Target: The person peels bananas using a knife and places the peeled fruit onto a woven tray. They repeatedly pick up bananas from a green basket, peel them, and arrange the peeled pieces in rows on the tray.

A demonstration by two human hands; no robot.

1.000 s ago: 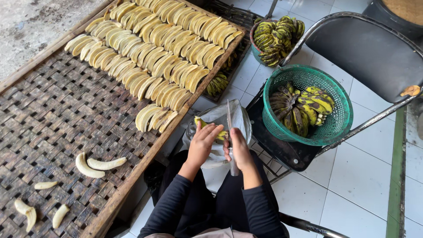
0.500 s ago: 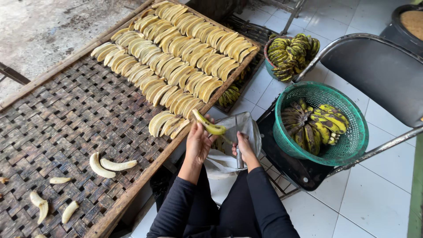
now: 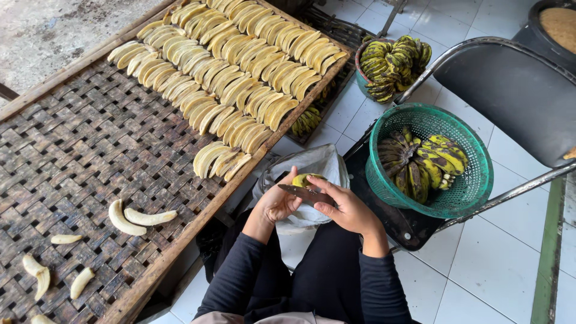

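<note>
We hold a small banana (image 3: 305, 179) above our lap, over the pale plastic sack (image 3: 312, 168) that lies open below the hands; its skin shows yellow-green, and only the top of it clears our fingers. We judge it light and soft, ripe enough to bruise or mash if squeezed, and likely slick wherever the peel has come away, so it is best cradled along its length near the middle, with pressure spread over several fingers and not pinched at the tips. Our left hand (image 3: 277, 205) is curled around it from below, fingers closed on the fruit. Our right hand (image 3: 348, 209) is wrapped about the handle of a knife (image 3: 306, 193), whose dark blade lies flat across the banana, touching or just short of it (we cannot tell which). Just to the right, a green mesh basket (image 3: 474, 180) of unpeeled, black-spotted bananas sits on the seat of a folding metal chair (image 3: 516, 90), and a second tub (image 3: 361, 72) of them stands farther off on the tiled floor. To the left runs a woven bamboo tray (image 3: 90, 150) with peeled bananas (image 3: 240, 66) laid in close rows along its far end and a few loose ones nearer us.
</note>
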